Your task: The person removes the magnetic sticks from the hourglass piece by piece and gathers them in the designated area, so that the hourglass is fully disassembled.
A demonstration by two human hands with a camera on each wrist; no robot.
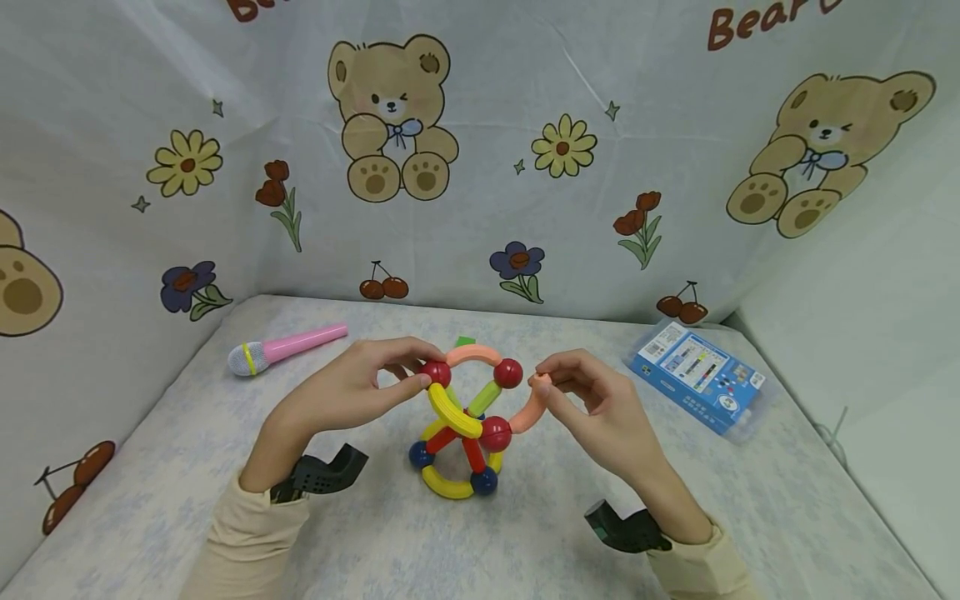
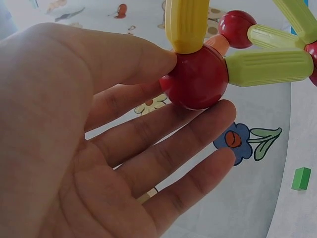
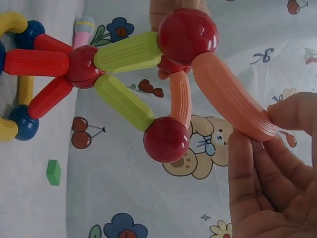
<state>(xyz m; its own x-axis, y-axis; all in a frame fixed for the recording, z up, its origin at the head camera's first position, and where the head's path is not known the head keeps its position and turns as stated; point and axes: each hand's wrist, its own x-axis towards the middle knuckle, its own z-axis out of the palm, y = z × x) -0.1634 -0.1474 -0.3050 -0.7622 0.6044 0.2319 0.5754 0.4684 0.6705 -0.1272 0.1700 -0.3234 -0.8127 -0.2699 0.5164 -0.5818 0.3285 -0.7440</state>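
Note:
A toy structure of magnetic rods and balls stands on the table. Its base joins blue balls (image 1: 483, 481) with yellow curved rods (image 1: 447, 485). Red straight rods (image 3: 37, 62) lead up to a central red ball (image 3: 84, 67), and green rods (image 3: 128, 51) fan out above it. With thumb and fingers, my left hand (image 1: 348, 387) pinches an upper red ball (image 2: 198, 79) at the end of a yellow curved rod (image 2: 186, 25). My right hand (image 1: 611, 417) pinches the free end of an orange curved rod (image 3: 230, 94); its other end meets the front red ball (image 1: 496, 434).
A pink toy microphone (image 1: 288, 348) lies at the back left. Toward the back right is a blue box (image 1: 697, 375) in clear plastic. Behind the structure sits a small green block (image 1: 465, 341). A bear-printed cloth (image 1: 480, 225) hangs behind the table.

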